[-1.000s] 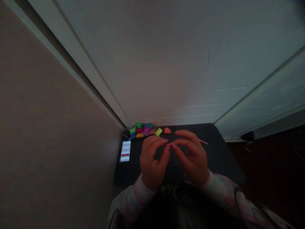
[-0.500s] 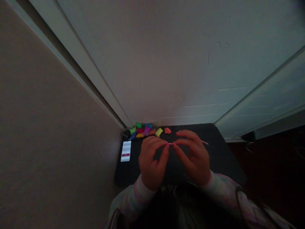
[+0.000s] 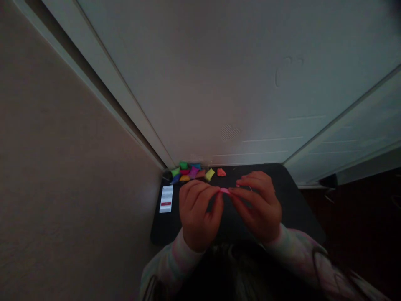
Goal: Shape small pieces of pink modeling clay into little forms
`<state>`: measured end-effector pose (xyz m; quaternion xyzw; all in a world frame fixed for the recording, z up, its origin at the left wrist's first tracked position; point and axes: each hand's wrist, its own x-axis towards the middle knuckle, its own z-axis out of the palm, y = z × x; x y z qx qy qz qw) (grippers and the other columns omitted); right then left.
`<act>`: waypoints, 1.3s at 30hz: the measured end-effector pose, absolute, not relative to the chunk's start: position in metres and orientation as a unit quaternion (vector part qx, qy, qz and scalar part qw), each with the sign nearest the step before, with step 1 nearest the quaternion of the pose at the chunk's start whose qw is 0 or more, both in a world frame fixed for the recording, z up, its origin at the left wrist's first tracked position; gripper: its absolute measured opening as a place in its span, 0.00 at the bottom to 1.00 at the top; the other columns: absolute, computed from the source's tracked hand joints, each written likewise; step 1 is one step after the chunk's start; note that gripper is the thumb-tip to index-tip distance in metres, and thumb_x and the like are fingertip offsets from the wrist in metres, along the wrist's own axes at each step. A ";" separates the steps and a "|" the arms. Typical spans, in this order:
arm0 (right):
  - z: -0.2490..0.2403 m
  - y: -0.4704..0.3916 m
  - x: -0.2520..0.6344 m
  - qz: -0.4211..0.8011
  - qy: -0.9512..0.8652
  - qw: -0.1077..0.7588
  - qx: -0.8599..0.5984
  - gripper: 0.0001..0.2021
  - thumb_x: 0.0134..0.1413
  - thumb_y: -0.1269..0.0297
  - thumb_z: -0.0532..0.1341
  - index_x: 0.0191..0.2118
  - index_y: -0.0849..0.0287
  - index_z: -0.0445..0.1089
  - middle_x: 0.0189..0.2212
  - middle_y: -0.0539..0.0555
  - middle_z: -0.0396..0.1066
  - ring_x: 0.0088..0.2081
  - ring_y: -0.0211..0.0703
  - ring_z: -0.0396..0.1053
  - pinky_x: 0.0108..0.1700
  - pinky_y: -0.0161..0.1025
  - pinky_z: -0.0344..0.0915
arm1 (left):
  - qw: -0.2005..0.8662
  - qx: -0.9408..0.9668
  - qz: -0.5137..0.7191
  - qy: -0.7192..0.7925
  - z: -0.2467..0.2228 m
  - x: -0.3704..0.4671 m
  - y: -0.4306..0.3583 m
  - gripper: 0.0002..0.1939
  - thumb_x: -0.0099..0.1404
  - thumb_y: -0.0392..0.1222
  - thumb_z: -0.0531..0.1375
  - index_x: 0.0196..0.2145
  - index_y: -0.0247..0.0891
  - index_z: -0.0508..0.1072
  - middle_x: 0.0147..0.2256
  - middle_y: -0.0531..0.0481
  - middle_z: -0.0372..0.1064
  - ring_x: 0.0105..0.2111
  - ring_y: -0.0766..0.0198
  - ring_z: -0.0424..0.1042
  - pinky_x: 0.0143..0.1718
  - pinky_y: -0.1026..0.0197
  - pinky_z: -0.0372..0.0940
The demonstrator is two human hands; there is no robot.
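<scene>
A small pink strip of what looks like modelling clay [image 3: 224,190] is stretched between my two hands above the dark table. Thumb and forefinger of my left hand [image 3: 199,215] pinch its left end. The other end sits between the thumb and forefinger of my right hand [image 3: 260,209], whose remaining fingers are curled. A bit of pink also shows by those curled fingertips; whether it joins the strip I cannot tell. Beyond the hands, a crumpled orange lump [image 3: 221,172] lies on the table.
Several colourful small packets, among them a yellow one [image 3: 209,174] and a purple one [image 3: 193,172], are heaped at the table's back left. A lit phone [image 3: 166,199] lies at the left edge of the dark table [image 3: 288,200]. A white panelled surface [image 3: 200,104] rises behind it.
The pink strip between my fingertips looks wider than before. My hands have moved slightly apart, and the pink end that stuck out right of my right hand no longer shows there.
</scene>
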<state>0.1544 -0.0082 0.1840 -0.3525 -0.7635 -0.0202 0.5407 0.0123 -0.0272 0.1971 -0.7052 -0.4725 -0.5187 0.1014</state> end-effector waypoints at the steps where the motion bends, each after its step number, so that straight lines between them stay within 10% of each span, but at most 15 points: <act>1: 0.183 -0.009 0.154 -0.025 -0.761 0.547 -0.349 0.11 0.48 0.75 0.62 0.37 0.53 0.67 0.33 0.52 0.67 0.38 0.45 0.65 0.43 0.50 0.63 | 0.100 -0.705 -0.517 -0.476 0.198 0.013 -0.028 0.07 0.55 0.29 0.61 0.32 0.36 0.70 0.28 0.49 0.70 0.34 0.61 0.67 0.38 0.57 0.66; 11: 0.185 -0.011 0.152 0.009 -0.742 0.590 -0.320 0.12 0.49 0.78 0.60 0.37 0.54 0.68 0.32 0.51 0.65 0.36 0.43 0.64 0.41 0.48 0.62 | -0.067 -0.662 -0.567 -0.485 0.196 0.021 -0.035 0.08 0.56 0.28 0.59 0.32 0.38 0.69 0.29 0.52 0.69 0.32 0.65 0.69 0.35 0.61 0.66; 29: 0.184 -0.005 0.154 -0.032 -0.771 0.487 -0.409 0.02 0.50 0.70 0.63 0.32 0.59 0.71 0.28 0.54 0.70 0.32 0.44 0.67 0.38 0.45 0.60 | 0.149 -0.715 -0.448 -0.515 0.186 0.015 -0.025 0.03 0.56 0.31 0.61 0.31 0.33 0.73 0.28 0.45 0.73 0.33 0.57 0.68 0.37 0.54 0.64; 39: 0.176 0.000 0.150 0.076 -0.741 0.500 -0.440 0.02 0.51 0.69 0.61 0.32 0.59 0.71 0.29 0.55 0.72 0.35 0.46 0.67 0.39 0.45 0.61 | -0.176 -0.599 -0.542 -0.563 0.181 0.021 -0.020 0.02 0.55 0.33 0.61 0.27 0.37 0.73 0.27 0.52 0.70 0.31 0.64 0.68 0.35 0.60 0.61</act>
